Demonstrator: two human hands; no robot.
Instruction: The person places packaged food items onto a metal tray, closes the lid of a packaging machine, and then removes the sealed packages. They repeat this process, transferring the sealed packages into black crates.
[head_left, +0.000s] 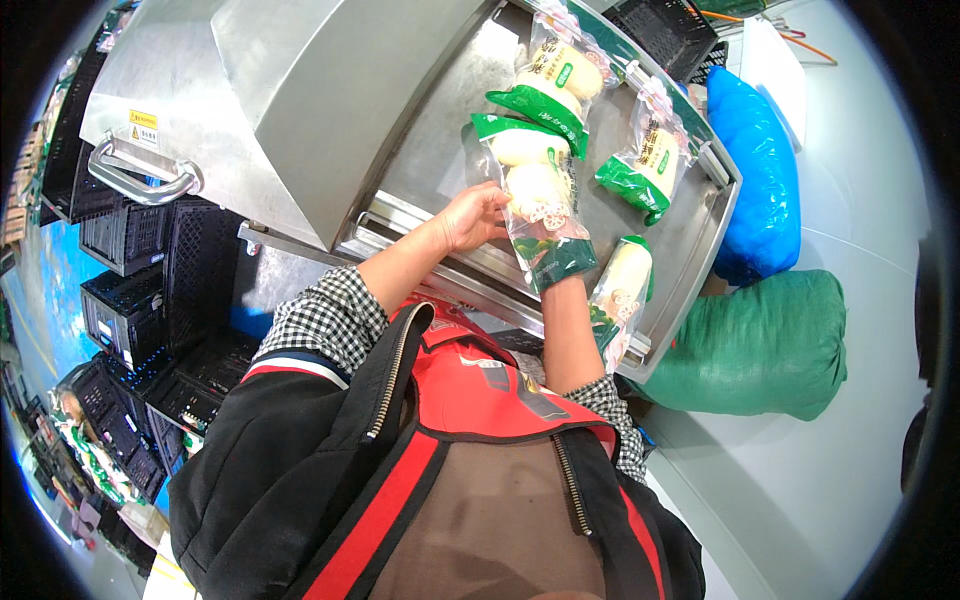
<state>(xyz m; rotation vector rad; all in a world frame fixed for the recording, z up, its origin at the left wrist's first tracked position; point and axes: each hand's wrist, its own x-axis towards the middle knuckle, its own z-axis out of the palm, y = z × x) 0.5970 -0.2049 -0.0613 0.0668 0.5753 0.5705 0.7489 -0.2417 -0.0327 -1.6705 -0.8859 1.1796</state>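
A clear plastic bag of peeled lotus root (534, 184), with green printed ends, lies slanted in front of me over a stainless-steel machine bed (435, 146). At its left edge my left hand (481, 216) grips the plastic with thumb and fingers. My right hand reaches beneath the bag's near dark-green end; only the wrist (564, 296) shows, and the fingers are hidden. Just beyond lies another lotus root bag (559, 79). To the right rests a third bag (649, 165), and one more bag (624, 281) lies beside my right forearm, across the near sealing bar.
The vacuum packing machine's raised steel lid (300, 82) bears a handle (142, 176) at the left. Black plastic crates (124, 315) are stacked on that side. Right of the machine are a blue plastic bag (754, 176), a stuffed green sack (757, 345) and a black crate (664, 34).
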